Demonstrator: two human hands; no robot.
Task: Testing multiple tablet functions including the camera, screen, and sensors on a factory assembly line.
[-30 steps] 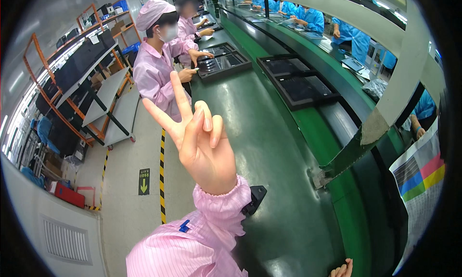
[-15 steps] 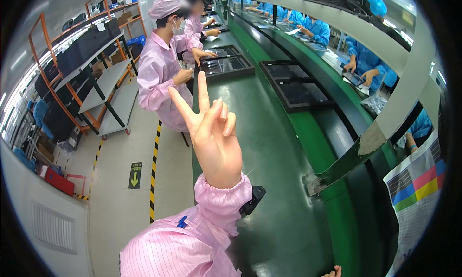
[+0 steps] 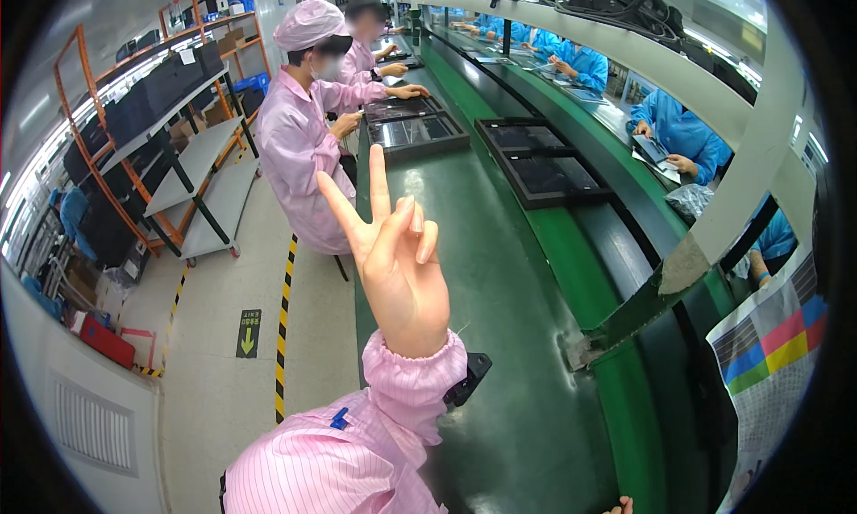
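Note:
My left hand (image 3: 406, 277) is raised over the green workbench (image 3: 491, 335), palm toward me and holding nothing. Its index and middle fingers stretch up in a V, while the thumb crosses the palm to the folded ring and little fingers. A pink striped sleeve gathers at the wrist. Beside the cuff a black angular object (image 3: 469, 380) shows, partly hidden by the sleeve. Only some fingertips of my right hand (image 3: 622, 506) appear at the lower edge, so its pose is hidden.
A co-worker in pink (image 3: 308, 148) reaches to a black tray with dark panels (image 3: 420, 144) on the bench. Another black tray (image 3: 544, 161) lies on the line to the right. A slanted beam (image 3: 705, 237) and color chart (image 3: 772, 344) stand right. A shelf cart (image 3: 201, 193) stands left.
My left hand keeps its V sign and sits slightly lower in the picture. The pink co-worker's hand has moved right along the tray. A person in blue across the line has shifted a flat panel.

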